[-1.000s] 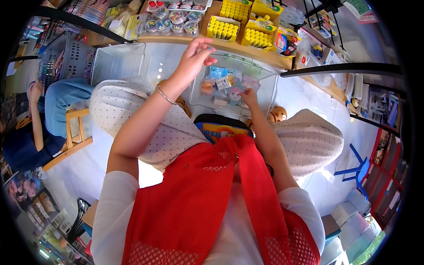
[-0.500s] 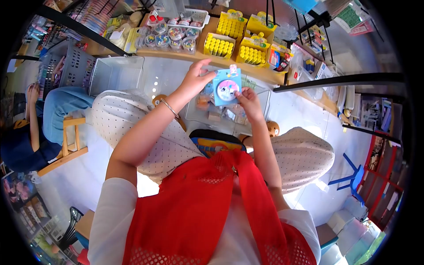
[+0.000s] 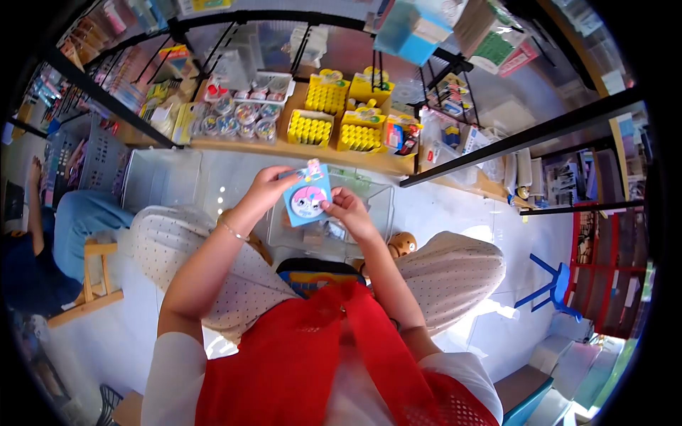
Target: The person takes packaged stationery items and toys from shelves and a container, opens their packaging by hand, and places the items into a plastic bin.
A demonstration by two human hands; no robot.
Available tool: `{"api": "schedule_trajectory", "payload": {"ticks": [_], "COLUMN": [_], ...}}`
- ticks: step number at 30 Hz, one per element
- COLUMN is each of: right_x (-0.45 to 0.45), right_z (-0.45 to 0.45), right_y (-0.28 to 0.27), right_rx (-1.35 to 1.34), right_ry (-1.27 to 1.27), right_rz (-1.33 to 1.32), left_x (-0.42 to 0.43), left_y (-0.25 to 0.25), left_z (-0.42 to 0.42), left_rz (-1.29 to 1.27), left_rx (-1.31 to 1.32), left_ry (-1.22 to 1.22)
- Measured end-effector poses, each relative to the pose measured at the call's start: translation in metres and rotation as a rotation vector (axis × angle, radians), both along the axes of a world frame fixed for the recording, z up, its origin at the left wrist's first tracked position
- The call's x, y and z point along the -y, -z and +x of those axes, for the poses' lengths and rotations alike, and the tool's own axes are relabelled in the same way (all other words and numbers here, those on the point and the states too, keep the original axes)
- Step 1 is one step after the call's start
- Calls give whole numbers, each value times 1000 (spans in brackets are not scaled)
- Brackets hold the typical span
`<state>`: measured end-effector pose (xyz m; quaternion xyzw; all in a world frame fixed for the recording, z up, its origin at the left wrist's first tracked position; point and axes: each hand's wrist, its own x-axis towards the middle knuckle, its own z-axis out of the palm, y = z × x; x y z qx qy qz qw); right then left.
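Note:
A light blue card (image 3: pixel 320 175) with a round, pink-and-white cartoon-face piece (image 3: pixel 308 202) on its front is held up between my two hands. My left hand (image 3: pixel 266 193) grips its upper left edge, fingers closed. At the lower right edge, my right hand (image 3: pixel 350 213) pinches the card between thumb and fingers. Under the card, a clear plastic bin (image 3: pixel 387 216) with small packaged items in it rests on the floor between my legs. My hands cover part of those items.
A wooden shelf (image 3: pixel 277 148) ahead carries yellow boxes of yellow-capped tubes (image 3: pixel 310 130) and clear round tubs (image 3: pixel 245 113). A black bar (image 3: pixel 511 138) crosses at right. To the left are an empty-looking clear bin (image 3: pixel 160 181), a grey basket (image 3: pixel 99 160) and another person's jeans-clad leg (image 3: pixel 92 220).
The view has tilted up, showing more of the shelves. My left fingers, lifted and spread before, have closed onto the card. The card now leans slightly, still in my right hand.

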<state>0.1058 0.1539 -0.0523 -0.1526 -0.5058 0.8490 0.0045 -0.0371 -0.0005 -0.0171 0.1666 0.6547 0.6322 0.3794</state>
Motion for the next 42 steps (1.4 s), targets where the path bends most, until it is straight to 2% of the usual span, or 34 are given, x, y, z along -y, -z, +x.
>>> {"api": "schedule_trajectory", "payload": {"ticks": [6,12,15,18,20,22,24,27,29,42], "right_x": [-2,-7,-19,-44,-69,-100,-119,-148,-171,-182], "right_z": [0,7,13,20,20,19,13,2,-4,-22], "right_y": [-7,-20,-9,5,5,-1,-23,-28,-16,-25], "right_rx": [-25,-84,-71,9,-61,-54,-169,-48,-81,-27], "right_ry": [-8,143,233,470,693,862,923,1014,998,969], "right_rz": [-29,46,153,272,253,396,411,303,317,366], "left_x": [-1,-17,-24,-31,-28,-22,-16,-8,-5,3], "left_y": [-10,-20,-10,7,8,-1,5,6,4,1], "left_z": [3,12,13,18,15,18,17,15,14,15], "left_rz": [-29,31,2,113,75,-28,-34,-24,-20,-10], "left_rx": [208,98,-1,-173,-114,-27,-24,-11,-4,28], "left_ry": [-51,14,89,56,100,112,106,97,86,100]}}
